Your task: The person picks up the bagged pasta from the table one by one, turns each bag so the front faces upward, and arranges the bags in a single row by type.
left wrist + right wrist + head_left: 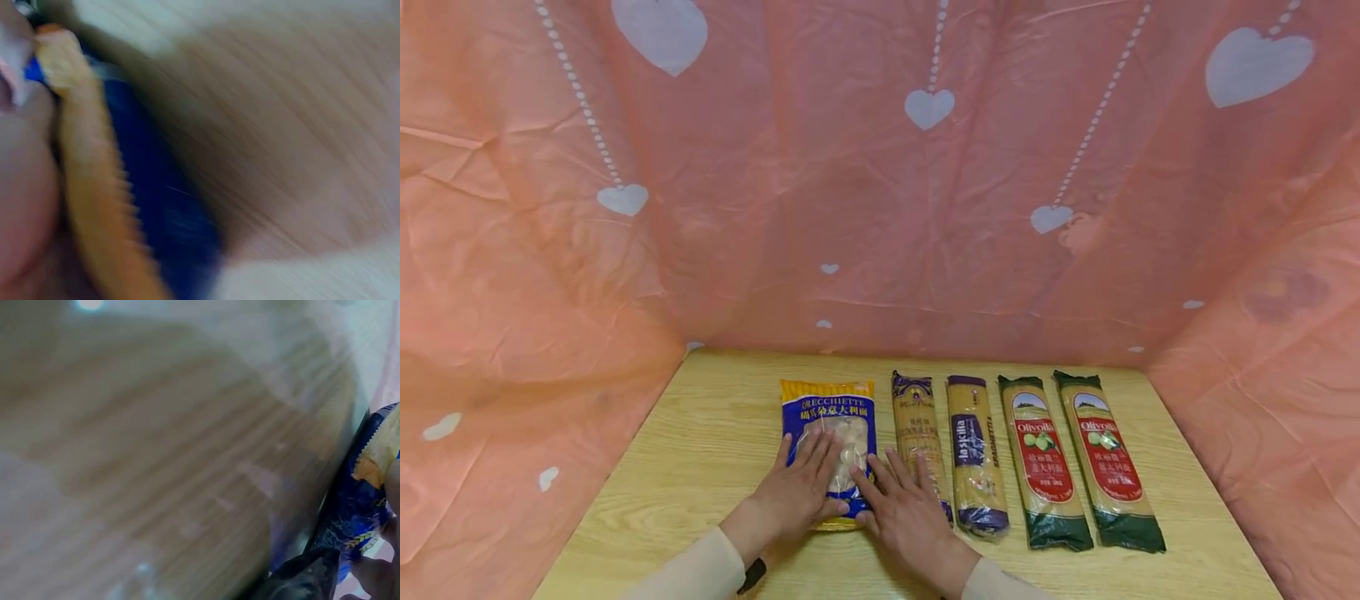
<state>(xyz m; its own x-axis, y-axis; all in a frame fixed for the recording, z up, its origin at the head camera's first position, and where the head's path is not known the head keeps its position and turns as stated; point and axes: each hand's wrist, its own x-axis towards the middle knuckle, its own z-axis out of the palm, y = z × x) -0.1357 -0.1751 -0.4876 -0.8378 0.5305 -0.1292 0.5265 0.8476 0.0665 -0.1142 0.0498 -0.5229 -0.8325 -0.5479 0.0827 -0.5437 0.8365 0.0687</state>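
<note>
A blue and yellow bag of orecchiette pasta [833, 407] lies flat on the table, its window showing pale pasta. My left hand [801, 492] rests on the bag's left and lower part, fingers extended. From the right, my right hand [913, 521] reaches over the bag's edge with fingers spread, partly covering a slim purple and gold pasta packet [914, 408]. In the left wrist view, blurred, the bag's yellow sealed edge [94, 175] runs beside the hand [25, 194]. The right wrist view shows fingers [375, 575] against the blue bag [340, 525].
Right of the slim packet lie a purple-banded spaghetti packet [972, 442] and two red and green Olivoila packets, the nearer one [1047, 467] and the outer one [1108, 467]. A pink curtain [880, 208] with white hearts encloses the wooden table [700, 442].
</note>
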